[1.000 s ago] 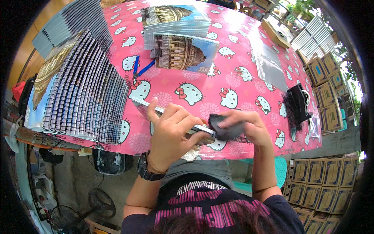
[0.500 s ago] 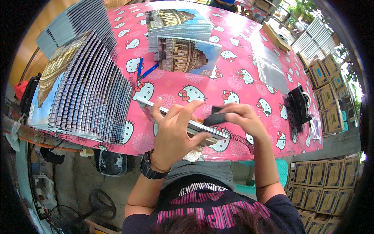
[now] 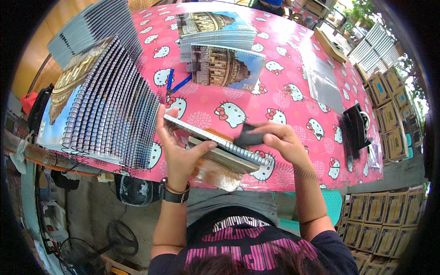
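My left hand [image 3: 178,149] grips a notebook [image 3: 208,134] at its left end, fingers behind and thumb on the near side. The notebook is tilted, its punched edge facing up. A dark spiral coil [image 3: 286,170] runs along the right part of that edge and sticks out past its end, below my right forearm. My right hand [image 3: 282,139] is closed round a dark, soft-looking pad [image 3: 250,136], held against the edge near the coil; motion blurs it. Under the notebook lies a worn brown board [image 3: 215,173].
Stacks of coil-bound notebooks [image 3: 107,105] stand on the left. More notebooks [image 3: 224,68] lie at the back, beside blue-handled pliers [image 3: 176,85]. Clear plastic sheets [image 3: 321,82] and a black holder with coils [image 3: 355,126] are on the right. Cartons [image 3: 380,220] stand beyond the pink-covered table [image 3: 201,107].
My left hand has shifted left along the notebook and now holds its end, uncovering the punched edge. More coil sticks out at the right. The pad stays at the edge.
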Available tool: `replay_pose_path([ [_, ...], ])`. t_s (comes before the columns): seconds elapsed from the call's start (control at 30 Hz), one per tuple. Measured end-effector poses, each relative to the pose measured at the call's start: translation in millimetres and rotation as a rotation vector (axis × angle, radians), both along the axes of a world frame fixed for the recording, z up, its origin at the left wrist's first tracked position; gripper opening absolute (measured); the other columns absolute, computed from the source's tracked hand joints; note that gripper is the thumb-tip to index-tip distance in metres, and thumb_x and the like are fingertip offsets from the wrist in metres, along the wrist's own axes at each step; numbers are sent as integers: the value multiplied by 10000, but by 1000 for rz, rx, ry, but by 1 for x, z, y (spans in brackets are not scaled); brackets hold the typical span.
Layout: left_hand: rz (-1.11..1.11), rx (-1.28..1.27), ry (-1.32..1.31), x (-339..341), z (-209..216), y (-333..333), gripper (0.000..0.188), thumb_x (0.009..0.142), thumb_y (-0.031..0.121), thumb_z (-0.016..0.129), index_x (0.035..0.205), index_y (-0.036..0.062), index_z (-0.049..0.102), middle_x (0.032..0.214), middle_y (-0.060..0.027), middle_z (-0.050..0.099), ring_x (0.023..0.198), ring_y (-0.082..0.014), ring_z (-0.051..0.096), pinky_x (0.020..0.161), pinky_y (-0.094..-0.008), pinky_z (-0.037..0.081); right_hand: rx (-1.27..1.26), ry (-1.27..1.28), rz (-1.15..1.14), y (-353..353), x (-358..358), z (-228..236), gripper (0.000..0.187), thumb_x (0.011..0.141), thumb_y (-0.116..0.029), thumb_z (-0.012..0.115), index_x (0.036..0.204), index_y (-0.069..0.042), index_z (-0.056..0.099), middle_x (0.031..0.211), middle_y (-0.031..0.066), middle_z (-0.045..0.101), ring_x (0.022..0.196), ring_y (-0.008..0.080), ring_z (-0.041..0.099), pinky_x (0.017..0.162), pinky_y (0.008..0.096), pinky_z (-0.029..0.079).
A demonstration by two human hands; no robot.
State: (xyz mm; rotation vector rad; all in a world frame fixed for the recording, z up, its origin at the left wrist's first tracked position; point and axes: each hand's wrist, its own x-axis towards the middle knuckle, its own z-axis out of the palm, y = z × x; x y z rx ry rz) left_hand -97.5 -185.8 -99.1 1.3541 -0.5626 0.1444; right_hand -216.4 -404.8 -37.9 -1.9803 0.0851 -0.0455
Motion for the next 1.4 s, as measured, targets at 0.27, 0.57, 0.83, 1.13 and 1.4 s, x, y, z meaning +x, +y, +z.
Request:
replay_pose_path([
  [0.27,-30,-175,161,-16,-2,-8,942,618,-45,798,1399,25,276,1272,-112,430,1114,-187,454,946,-314,400,-208,-76,-88,-8,5,-3,582,874,-492,516,941,62,681,1085,189,644,969,250,628,884,339,457],
  [0.57,-101,-357,274,-11,-2,-6,624,773,-80,660,1341,-52,402,1097,-70,546,994,-144,530,911,-279,421,184,-284,203,-2,16,12,471,838,-435,610,936,17,701,1060,160,658,987,256,613,865,361,458],
  [0.83,-94,-298,320,-8,-5,2,529,822,-60,625,1316,-63,436,1091,-57,551,997,-129,526,901,-273,419,244,-332,244,6,24,10,442,818,-428,636,940,-8,705,1009,165,662,955,263,613,853,365,457],
  [1.13,-108,-318,265,-7,-12,3,508,870,1,607,1339,-52,418,1023,-21,582,904,-77,528,818,-209,422,-59,-154,159,9,42,5,496,820,-472,630,973,-7,704,1038,137,672,1072,261,581,909,378,438],
  [1.4,-145,-313,303,-3,-8,4,472,868,1,610,1318,-28,470,1034,-10,504,919,-86,495,833,-226,403,-241,-77,14,19,67,15,364,831,-339,655,941,4,705,874,137,680,814,220,628,798,335,471],
])
